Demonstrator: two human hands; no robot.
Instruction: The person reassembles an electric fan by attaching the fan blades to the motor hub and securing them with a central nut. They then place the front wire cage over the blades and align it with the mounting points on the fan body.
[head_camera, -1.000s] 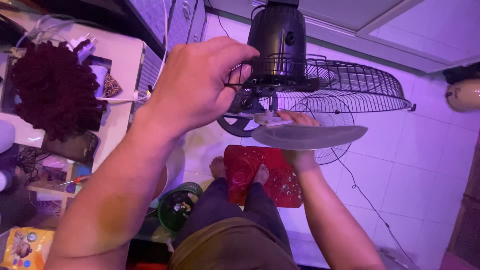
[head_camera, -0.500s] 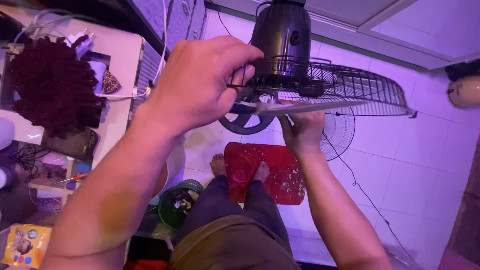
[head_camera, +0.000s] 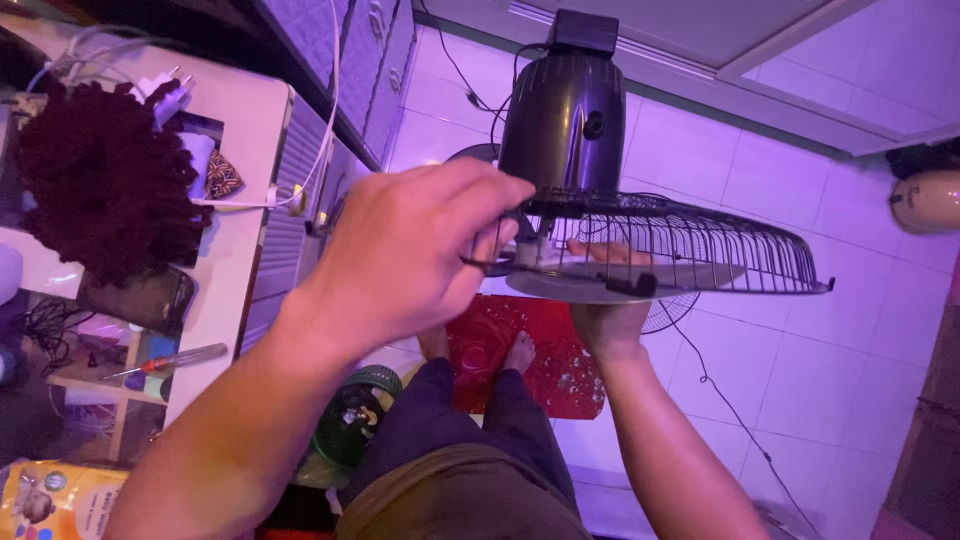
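At the far left a dark red pom-pom (head_camera: 105, 180) lies on the white table (head_camera: 245, 110), with a white plug (head_camera: 165, 95) above it and a white cable (head_camera: 300, 190) trailing off the table's edge. Below, a screwdriver (head_camera: 165, 362) with an orange handle sits on a low shelf, and a yellow packet (head_camera: 55, 498) shows in the bottom corner.

My left hand (head_camera: 405, 255) comes next, curled around the near rim of the fan's wire guard (head_camera: 690, 250); thumb and fingers are closed on the wires where the guard meets the black motor housing (head_camera: 565, 125). The fan stands in front of me, housing up, guard spread flat to the right.

Under my arm a green bucket (head_camera: 350, 420) stands on the tiled floor, and my feet rest on a red mat (head_camera: 545, 355).

My right hand (head_camera: 605, 315) reaches up beneath the guard and presses against the underside of the grey blade (head_camera: 625, 282), fingers showing through the wires. I cannot tell how far it closes around the blade.

At the far right a pale round jar (head_camera: 925, 200) sits by the wall.
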